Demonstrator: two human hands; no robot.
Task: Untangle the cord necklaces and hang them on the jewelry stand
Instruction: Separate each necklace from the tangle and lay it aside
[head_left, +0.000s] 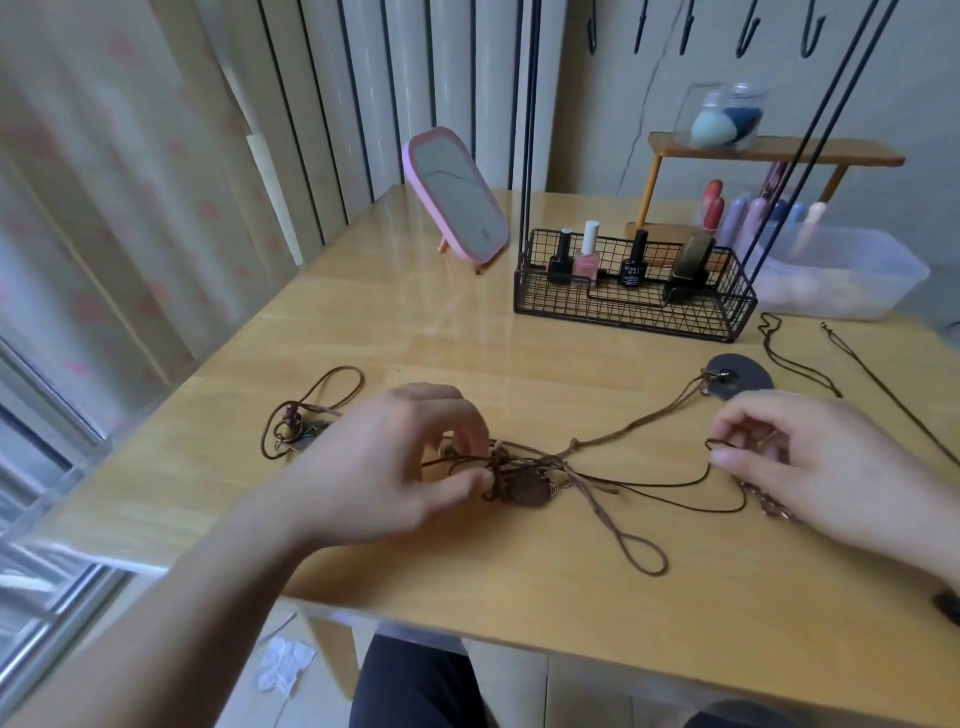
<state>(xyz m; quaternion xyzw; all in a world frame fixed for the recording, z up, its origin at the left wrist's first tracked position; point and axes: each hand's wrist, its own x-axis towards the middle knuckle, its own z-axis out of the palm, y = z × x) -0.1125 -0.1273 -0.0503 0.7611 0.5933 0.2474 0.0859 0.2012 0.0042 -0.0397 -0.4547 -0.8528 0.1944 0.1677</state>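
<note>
At frame centre the left hand (415, 457) pinches the knotted cord necklaces (524, 478) on the surface (467, 332), likely anchoring them, while the right hand (789, 457) pinches 1 dark strand (696, 480) rightward, probably to free it.

My left hand (410, 457) covers the near part of the knot of cords (519, 475) at frame centre, so I can't see which strands its fingertips hold. My right hand (810, 462) hides where the thin dark cord (722, 486) ends. The jewelry stand (634, 291) is cut off at the top edge; only hook tips show. A small black object (948, 605) is clipped by the right edge, unidentifiable. Bottle labels are too small to read.
</note>
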